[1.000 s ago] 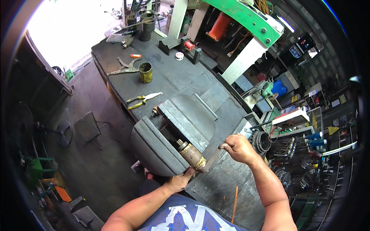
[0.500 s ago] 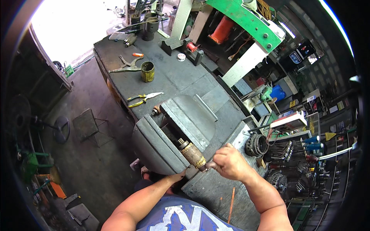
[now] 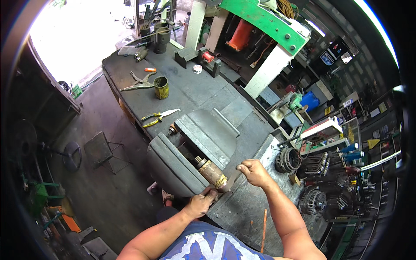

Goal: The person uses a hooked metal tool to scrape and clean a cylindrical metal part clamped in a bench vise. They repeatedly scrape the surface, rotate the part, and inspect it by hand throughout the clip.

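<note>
1. Yellow-handled pliers (image 3: pixel 159 117) and a stained can (image 3: pixel 161 89) sit on the bench (image 3: pixel 186 90) in my head view, past the bulky vise (image 3: pixel 208 132).
2. Armature (image 3: pixel 211 173) lies in the vise's gap; left hand (image 3: pixel 201 204) by its near end, fingers curled, hold unclear to me; right hand (image 3: pixel 255 172), well clear, clenched on a dull strip (image 3: pixel 231 180).
3. Armature cylindrical, rough, brownish; vise smooth grey metal.

- We wear a dark blue shirt (image 3: pixel 183 236) over our torso.
- Across its front we show a large, pale, angular print (image 3: pixel 222 239) with blue patches.
- Our arms (image 3: pixel 162 233) are bare as far up as the view reaches.
- Our hands (image 3: pixel 201 205) are bare too, with fingers uncovered.
</note>
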Demonstrator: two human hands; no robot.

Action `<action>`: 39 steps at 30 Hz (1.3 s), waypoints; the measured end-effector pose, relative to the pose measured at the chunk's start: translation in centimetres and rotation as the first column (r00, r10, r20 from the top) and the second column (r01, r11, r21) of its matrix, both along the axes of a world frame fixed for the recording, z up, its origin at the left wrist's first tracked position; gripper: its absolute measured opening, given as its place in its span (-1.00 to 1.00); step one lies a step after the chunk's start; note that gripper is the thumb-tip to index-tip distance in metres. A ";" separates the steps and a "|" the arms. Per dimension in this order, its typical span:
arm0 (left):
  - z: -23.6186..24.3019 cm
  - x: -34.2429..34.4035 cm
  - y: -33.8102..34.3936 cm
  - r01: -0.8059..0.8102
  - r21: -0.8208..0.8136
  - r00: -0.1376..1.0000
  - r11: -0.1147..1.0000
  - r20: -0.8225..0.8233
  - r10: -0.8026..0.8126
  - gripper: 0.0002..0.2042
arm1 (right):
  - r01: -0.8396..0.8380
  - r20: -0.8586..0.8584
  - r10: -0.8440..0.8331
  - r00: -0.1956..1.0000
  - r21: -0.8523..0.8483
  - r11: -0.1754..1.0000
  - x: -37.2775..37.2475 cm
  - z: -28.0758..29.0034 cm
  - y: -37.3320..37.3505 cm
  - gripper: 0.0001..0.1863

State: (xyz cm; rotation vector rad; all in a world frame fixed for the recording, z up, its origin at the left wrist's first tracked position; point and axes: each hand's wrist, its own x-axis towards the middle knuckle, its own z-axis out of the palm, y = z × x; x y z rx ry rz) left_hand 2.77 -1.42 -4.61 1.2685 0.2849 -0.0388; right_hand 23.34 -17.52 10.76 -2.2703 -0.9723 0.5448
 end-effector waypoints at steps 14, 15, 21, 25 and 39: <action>5.6 -2.3 1.7 -0.148 -0.059 0.982 0.987 -0.125 0.140 -0.45 | 0.333 -0.555 -0.090 0.827 0.355 0.873 -7.1 -6.3 1.3 -0.64; 5.8 -2.0 1.7 -0.162 -0.003 0.974 0.987 -0.159 0.160 -0.45 | 0.304 -0.543 -0.063 0.838 0.367 0.879 -7.0 -6.0 1.2 -0.64; 7.0 -2.4 1.6 -0.189 -0.023 0.980 0.982 0.053 0.190 -0.48 | 0.340 -0.592 -0.151 0.791 0.222 0.914 -6.9 -7.5 2.6 -0.57; 6.4 -2.4 1.6 -0.147 0.189 0.970 0.971 -0.163 0.179 -0.54 | 0.221 -0.312 -0.052 0.949 0.534 0.816 -7.2 -9.3 2.0 -0.58; 9.1 -2.2 0.7 -0.144 0.204 0.952 0.968 -0.239 0.192 -0.55 | 0.311 -0.509 -0.045 0.860 0.452 0.836 -6.3 -8.9 2.0 -0.58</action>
